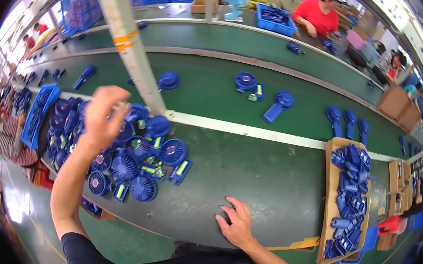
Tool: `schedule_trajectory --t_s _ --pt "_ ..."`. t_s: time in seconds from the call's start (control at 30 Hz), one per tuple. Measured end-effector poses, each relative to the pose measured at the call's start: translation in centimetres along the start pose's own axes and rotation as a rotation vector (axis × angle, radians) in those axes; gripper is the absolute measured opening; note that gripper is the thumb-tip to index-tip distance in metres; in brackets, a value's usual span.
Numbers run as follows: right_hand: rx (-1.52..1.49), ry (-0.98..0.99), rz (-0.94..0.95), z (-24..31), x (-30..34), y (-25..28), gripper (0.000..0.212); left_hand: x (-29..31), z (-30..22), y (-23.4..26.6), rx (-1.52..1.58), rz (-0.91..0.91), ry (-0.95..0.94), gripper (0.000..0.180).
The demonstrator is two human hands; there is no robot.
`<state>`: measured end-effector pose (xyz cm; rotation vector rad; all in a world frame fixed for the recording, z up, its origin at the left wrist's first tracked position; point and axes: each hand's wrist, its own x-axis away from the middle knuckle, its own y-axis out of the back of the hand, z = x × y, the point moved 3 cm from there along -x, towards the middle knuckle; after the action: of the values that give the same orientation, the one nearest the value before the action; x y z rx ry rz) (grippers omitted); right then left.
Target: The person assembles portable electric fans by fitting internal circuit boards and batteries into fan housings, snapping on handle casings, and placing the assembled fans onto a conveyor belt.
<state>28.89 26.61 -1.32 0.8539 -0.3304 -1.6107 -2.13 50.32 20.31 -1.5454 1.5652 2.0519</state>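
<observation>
My left hand (103,117) is raised over the left part of the workbench, above a heap of blue handheld fans (125,165). Its fingers are curled, and a small pale bit shows between thumb and forefinger; what it is I cannot make out. Many fans in the heap have their handles uncovered, showing green battery cells and small circuit boards. At the heap's right edge lies one such fan (173,152), with an opened handle (181,171) beside it. My right hand (236,223) rests near the bench's front edge, fingers spread and holding nothing.
A cardboard tray (324,202) of blue plastic handle covers stands at the right. Beyond a white rail (247,130), fans lie on a green conveyor (204,101). A white post (128,44) rises behind my left hand. Co-workers sit at the left and across the line.
</observation>
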Motion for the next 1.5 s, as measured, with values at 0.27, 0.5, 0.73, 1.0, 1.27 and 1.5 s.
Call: schedule_trajectory --t_s 0.27,0.5,0.73,1.0,1.27,1.5 --pt "-0.247 -0.092 -0.057 -0.4 1.2 1.0 0.030 -6.4 -3.5 -27.2 0.176 0.530 -0.060 0.054" --pt "0.205 -0.271 -0.208 -3.1 7.0 7.5 0.033 -10.9 -4.0 -46.2 0.140 0.605 0.463 0.078" --pt "0.327 -0.249 -0.216 -4.0 7.2 7.6 0.028 -10.7 -3.7 -48.4 0.166 0.429 0.528 0.065" --pt "0.031 -0.221 -0.184 -2.1 5.3 8.3 0.033 -9.4 -6.0 -41.7 0.228 0.359 0.544 0.078" --pt "-0.571 0.180 -0.074 9.5 -4.8 4.8 0.056 -5.8 -7.5 -33.9 0.317 0.241 0.774 0.088" --pt "-0.692 0.222 0.197 12.8 -2.8 1.0 0.083 -3.2 -11.8 -31.5 0.416 0.297 0.827 0.086"
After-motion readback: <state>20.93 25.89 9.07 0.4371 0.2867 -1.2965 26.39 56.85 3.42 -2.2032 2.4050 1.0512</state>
